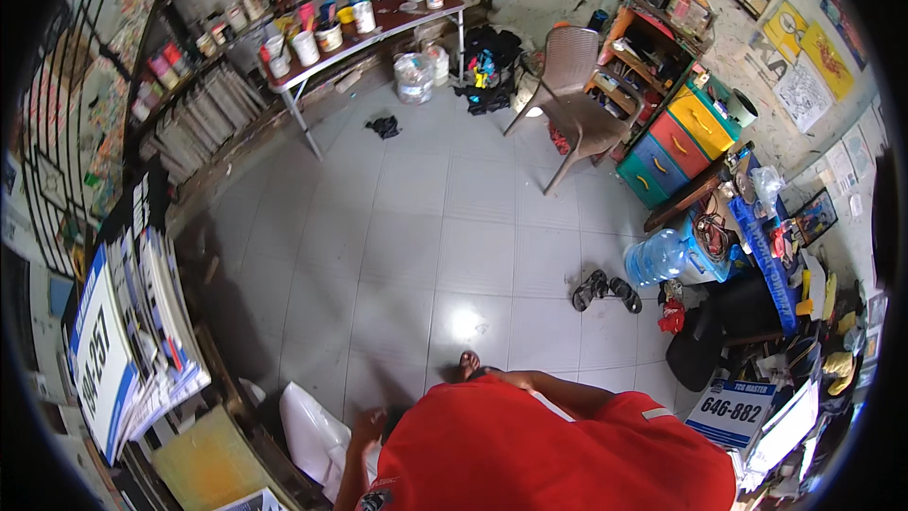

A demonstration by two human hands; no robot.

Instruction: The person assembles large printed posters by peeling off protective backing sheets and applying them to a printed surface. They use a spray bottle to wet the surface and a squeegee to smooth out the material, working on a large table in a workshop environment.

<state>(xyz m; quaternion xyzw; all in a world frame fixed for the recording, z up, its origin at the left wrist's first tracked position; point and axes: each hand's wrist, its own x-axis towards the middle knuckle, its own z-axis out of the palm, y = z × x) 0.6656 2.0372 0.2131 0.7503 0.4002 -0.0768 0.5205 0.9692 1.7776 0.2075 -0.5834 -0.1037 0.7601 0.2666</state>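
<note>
My left hand (370,424) hangs low beside the red shirt (549,445), nearest to a white plastic chair (307,431). Its fingers look bent, but they are small and partly dark, and nothing shows clearly in them. Across the front of the shirt comes my right forearm, with my right hand (512,378) at the shirt's far edge. The fingers of that hand are mostly hidden, so what they do cannot be made out. Just beyond the shirt a foot (468,362) shows on the grey tiled floor (397,255).
Stacked printed boards (151,312) stand at left. A table (388,28) with paint tubs is at the far side. A brown chair (582,114) stands by coloured drawers (676,147). Black sandals (605,291) lie near a water bottle (655,257). A dark cloth (383,127) lies on the floor.
</note>
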